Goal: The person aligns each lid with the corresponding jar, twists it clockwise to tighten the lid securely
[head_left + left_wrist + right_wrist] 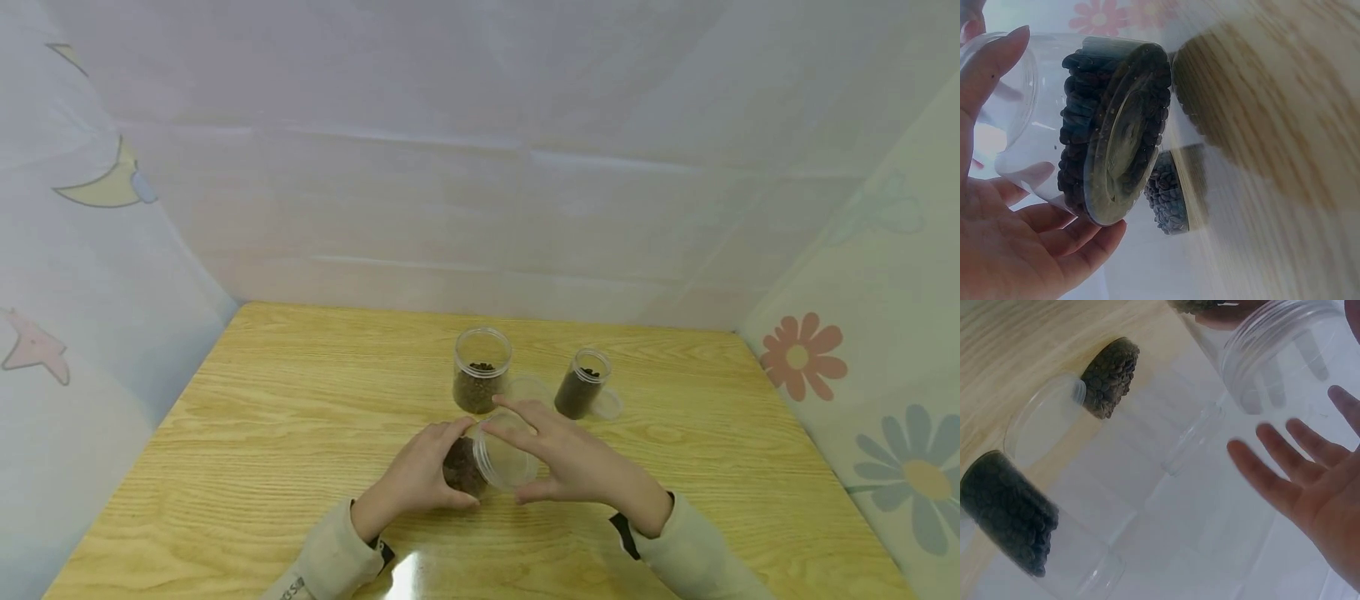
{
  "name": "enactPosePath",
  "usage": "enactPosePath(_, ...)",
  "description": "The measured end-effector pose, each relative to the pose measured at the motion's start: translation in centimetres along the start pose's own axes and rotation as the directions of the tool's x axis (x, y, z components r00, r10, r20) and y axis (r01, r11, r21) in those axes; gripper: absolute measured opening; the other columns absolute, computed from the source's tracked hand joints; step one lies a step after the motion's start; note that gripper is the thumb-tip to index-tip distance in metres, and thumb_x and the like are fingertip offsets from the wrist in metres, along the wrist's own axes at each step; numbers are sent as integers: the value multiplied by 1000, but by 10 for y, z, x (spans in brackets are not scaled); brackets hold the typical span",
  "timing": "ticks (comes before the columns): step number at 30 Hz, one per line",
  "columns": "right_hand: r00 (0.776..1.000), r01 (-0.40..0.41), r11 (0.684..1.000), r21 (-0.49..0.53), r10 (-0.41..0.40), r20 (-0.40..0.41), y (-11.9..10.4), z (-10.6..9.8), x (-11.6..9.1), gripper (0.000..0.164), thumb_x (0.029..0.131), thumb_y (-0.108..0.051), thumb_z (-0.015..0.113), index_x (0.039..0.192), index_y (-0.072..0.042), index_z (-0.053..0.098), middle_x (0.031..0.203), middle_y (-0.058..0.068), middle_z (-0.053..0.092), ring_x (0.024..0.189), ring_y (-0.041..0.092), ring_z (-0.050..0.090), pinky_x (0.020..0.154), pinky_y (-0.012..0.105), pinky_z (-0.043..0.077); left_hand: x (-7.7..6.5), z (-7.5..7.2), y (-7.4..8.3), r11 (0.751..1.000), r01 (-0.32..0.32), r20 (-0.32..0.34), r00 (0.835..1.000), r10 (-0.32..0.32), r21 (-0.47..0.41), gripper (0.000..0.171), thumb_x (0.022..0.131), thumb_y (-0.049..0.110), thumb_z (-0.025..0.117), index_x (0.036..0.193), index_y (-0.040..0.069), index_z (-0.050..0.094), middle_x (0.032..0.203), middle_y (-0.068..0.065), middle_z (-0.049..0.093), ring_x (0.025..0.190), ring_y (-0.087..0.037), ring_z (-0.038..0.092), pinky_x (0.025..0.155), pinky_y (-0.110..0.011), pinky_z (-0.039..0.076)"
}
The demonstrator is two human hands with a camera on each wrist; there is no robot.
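Note:
My left hand (423, 471) grips a clear jar (1047, 119) of dark beans (1079, 119), its thumb on one side and fingers curled round the other. The jar's base is close to the tabletop in the left wrist view. My right hand (566, 454) is at the ridged rim end (506, 458) of this jar. In the right wrist view its fingers (1285, 465) are spread and fairly straight beside the rim, with nothing gripped.
Behind the hands stands a wide clear jar (482, 375), partly filled with beans. A narrower jar (581, 387) of dark beans stands to its right. Clear lids (607, 405) lie beside these jars on the wooden table (300, 375). Patterned cloth (420, 208) hangs around the table.

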State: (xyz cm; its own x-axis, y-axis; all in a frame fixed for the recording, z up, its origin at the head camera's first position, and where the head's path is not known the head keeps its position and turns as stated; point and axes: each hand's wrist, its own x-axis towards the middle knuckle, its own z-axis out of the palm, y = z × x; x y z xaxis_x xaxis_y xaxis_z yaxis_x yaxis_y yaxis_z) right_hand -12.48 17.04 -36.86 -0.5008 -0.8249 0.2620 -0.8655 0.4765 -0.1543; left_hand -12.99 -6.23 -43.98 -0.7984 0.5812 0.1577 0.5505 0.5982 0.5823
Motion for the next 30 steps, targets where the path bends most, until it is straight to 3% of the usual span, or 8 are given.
enactPosePath(4,999,28,999,-24,-28,-15,0,-3,0,94,59,-44,82,137,-15,39,145,15,24,128,30,30,89,47,42,0,0,0,1000,5,7,1000,-4,-6,95,59,39,84,135,5,38,124,-16,50,111,-35,48,88,-50,42)
enactPosePath(9,998,60,998,24,-60,11,3,0,-1,94,57,-23,87,137,-13,39,142,13,31,126,28,33,88,43,44,-1,-1,0,1000,20,19,1000,-20,-13,95,60,39,84,135,6,37,125,-16,49,112,-35,47,89,-51,41)
enactPosePath(12,998,67,997,49,-68,18,4,3,-1,93,58,-20,86,137,-12,38,141,10,34,124,27,37,88,42,45,-1,-1,0,999,27,23,999,-27,-17,95,61,39,84,136,6,36,126,-16,49,113,-36,47,89,-51,41)
enactPosePath(30,998,-52,998,42,50,47,3,1,1,90,64,-39,80,138,-12,37,135,13,41,119,27,42,89,42,44,0,1,-3,1000,-14,-6,1000,14,4,95,60,40,83,135,5,37,123,-14,51,109,-33,49,88,-48,43)
